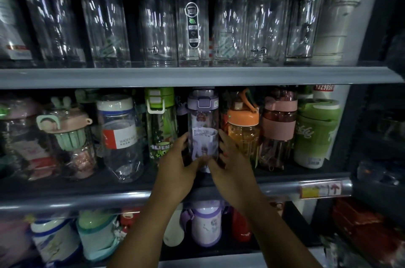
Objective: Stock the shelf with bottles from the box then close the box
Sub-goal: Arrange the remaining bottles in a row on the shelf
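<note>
Just left of the orange-lidded bottle (243,134), we've got the purple bottle (203,127) upright, left hand (175,171) and right hand (232,169) both curled round its lower half. The shelf (87,201) looks nearly full; box unseen, so we judge closing remains.

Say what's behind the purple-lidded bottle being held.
Only dim, dark shapes show beside the purple-lidded bottle; unidentifiable. The bottle, left hand and right hand cover whatever stands directly behind.
</note>
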`<control>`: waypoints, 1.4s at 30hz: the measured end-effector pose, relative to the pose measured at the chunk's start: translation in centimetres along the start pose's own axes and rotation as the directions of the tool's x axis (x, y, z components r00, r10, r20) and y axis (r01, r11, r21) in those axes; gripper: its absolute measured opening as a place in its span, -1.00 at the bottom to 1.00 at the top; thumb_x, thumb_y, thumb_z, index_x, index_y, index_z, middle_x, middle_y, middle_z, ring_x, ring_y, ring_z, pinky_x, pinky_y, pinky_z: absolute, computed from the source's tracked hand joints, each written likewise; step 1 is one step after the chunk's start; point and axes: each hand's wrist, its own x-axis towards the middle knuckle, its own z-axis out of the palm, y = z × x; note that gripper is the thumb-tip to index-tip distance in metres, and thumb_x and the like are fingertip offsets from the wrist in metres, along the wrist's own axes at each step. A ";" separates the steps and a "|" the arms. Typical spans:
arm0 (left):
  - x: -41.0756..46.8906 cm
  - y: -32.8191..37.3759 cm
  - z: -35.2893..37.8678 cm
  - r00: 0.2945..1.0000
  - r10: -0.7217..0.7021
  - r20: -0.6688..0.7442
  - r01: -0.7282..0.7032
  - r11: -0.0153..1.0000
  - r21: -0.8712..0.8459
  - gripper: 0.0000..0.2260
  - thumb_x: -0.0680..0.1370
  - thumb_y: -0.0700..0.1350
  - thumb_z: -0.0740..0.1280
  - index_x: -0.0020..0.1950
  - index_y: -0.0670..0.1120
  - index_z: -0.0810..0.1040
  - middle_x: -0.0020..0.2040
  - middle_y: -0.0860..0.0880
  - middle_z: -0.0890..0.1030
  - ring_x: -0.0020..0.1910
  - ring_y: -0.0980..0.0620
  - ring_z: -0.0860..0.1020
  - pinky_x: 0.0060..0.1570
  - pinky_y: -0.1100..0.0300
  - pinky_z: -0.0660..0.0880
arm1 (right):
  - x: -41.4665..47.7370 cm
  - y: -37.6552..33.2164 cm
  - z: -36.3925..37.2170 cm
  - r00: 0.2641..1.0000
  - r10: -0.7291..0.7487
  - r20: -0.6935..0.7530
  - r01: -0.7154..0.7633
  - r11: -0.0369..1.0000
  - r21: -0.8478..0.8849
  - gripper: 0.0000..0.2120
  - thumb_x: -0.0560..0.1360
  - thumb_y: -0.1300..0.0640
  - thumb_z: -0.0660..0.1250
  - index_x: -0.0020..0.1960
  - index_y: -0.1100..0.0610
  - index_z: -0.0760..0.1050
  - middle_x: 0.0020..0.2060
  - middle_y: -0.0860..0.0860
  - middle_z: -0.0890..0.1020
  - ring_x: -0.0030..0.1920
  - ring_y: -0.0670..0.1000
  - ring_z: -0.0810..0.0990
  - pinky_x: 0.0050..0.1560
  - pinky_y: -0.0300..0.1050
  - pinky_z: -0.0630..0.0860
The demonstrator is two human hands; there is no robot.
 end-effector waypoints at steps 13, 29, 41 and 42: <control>-0.3 0.0 0.4 0.996 0.034 -0.078 -0.025 0.993 0.114 -0.66 0.53 -0.10 0.49 0.30 -0.01 0.59 -0.01 0.32 0.61 -0.01 0.54 0.53 -0.02 0.59 0.43 | -0.1 0.4 0.1 1.000 0.026 0.012 -0.026 0.999 0.030 -0.63 0.64 0.22 0.31 0.37 -0.09 0.39 0.04 -0.33 0.58 0.00 -0.49 0.56 0.05 -0.52 0.50; -3.3 4.0 6.0 0.994 0.046 0.101 -0.044 0.999 -0.019 -0.59 0.65 0.00 0.28 0.48 0.20 0.30 0.32 0.26 0.50 0.26 0.42 0.45 0.26 0.43 0.43 | -3.1 2.9 -2.7 0.910 -0.015 -0.415 -0.028 0.995 -0.096 -0.52 0.52 -0.03 0.38 0.41 0.01 0.42 0.28 -0.07 0.47 0.25 0.02 0.55 0.23 0.05 0.56; -3.2 3.8 6.4 0.998 -0.049 0.031 0.055 0.973 -0.222 -0.65 0.70 -0.26 0.13 0.33 0.16 0.43 0.17 0.29 0.53 0.12 0.50 0.51 0.06 0.59 0.41 | -2.3 3.4 -3.2 0.906 0.078 -0.417 -0.103 0.994 -0.038 -0.54 0.54 -0.03 0.45 0.40 -0.05 0.44 0.15 -0.21 0.35 0.16 -0.09 0.42 0.16 -0.12 0.44; -3.2 3.5 6.3 0.998 -0.056 0.006 0.056 0.968 -0.244 -0.64 0.70 -0.28 0.13 0.30 0.16 0.46 0.19 0.25 0.56 0.17 0.41 0.53 0.11 0.55 0.42 | -2.2 3.5 -3.0 0.901 0.077 -0.427 -0.110 0.993 -0.052 -0.46 0.50 -0.04 0.49 0.43 -0.03 0.41 0.18 -0.16 0.35 0.17 -0.12 0.36 0.17 -0.12 0.41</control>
